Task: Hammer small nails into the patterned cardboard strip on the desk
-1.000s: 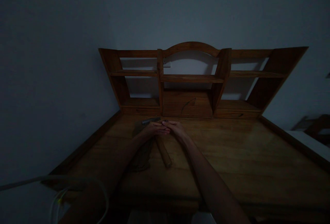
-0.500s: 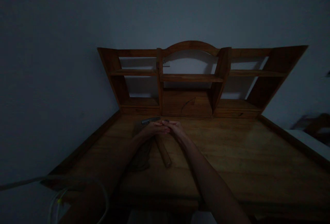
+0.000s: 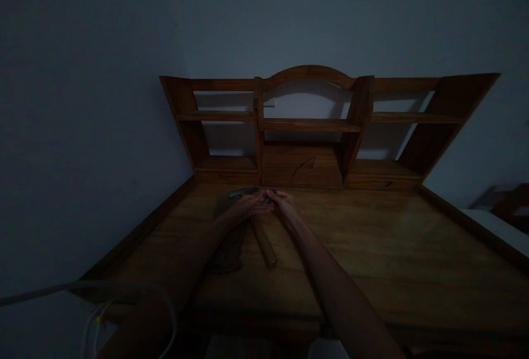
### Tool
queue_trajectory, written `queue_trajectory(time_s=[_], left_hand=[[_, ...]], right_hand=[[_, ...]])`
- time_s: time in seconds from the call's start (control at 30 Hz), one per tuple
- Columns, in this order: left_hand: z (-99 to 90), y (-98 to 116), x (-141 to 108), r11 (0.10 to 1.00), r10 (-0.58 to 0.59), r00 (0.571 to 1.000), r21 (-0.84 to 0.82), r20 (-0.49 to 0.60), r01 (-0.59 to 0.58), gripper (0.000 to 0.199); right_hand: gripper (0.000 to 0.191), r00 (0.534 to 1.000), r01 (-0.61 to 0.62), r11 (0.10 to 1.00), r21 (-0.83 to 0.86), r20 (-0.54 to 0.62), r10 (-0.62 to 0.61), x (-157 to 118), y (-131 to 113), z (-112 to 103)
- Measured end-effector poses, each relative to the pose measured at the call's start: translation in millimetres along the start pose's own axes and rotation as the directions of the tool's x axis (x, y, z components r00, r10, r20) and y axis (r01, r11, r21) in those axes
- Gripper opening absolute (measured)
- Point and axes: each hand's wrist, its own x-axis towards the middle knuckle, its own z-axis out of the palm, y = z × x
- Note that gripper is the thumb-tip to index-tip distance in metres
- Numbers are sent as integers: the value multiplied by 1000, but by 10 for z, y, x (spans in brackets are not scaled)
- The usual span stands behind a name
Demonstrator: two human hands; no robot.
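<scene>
The light is dim. My left hand [image 3: 253,205] and my right hand [image 3: 285,204] meet over the desk, fingers closed and almost touching. A small dark object [image 3: 268,197] shows between the fingertips; it is too small and dark to name. Just below and behind my left hand lies a hammer, its metal head [image 3: 242,192] pointing left and its wooden handle [image 3: 264,246] slanting down towards me. Left of that handle, partly covered by my left forearm, is a dark flat thing [image 3: 226,254] whose kind I cannot make out.
The wooden desk top [image 3: 372,238] has raised edges at left and right. At its back stands a wooden shelf unit [image 3: 306,125] with several compartments. A pale cable [image 3: 124,286] loops across the lower left. The wall [image 3: 95,100] closes in on the left.
My fingers have parted slightly, so the small dark object shows more between them. The whole view has shifted a little; the hammer stays where it was on the desk.
</scene>
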Motion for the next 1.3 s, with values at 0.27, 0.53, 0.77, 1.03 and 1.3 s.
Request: queue_trajectory(time_s=[0.27,0.53,0.77,1.03,1.3], left_hand=[[-167,22,80,993,-85,964,63,-251,104,73],[-279,-22,116,993,-97,969,48,-226,110,73],[-233,11,77,992,-85,969,70,-232,104,70],[-26,139,12,975,168,961,180,-221,-129,53],[265,187,-159,647,458,874,614,159,-451,83]], right_hand=[[30,999,16,996,91,-35,-13,-41,-160,-15],[28,999,-22,994,109,-42,27,-71,-164,-40],[28,999,-33,990,134,-34,38,-30,-147,-53],[28,997,-72,993,90,-1,73,-45,-153,-31],[28,987,-156,988,9,32,156,-87,-218,-86]])
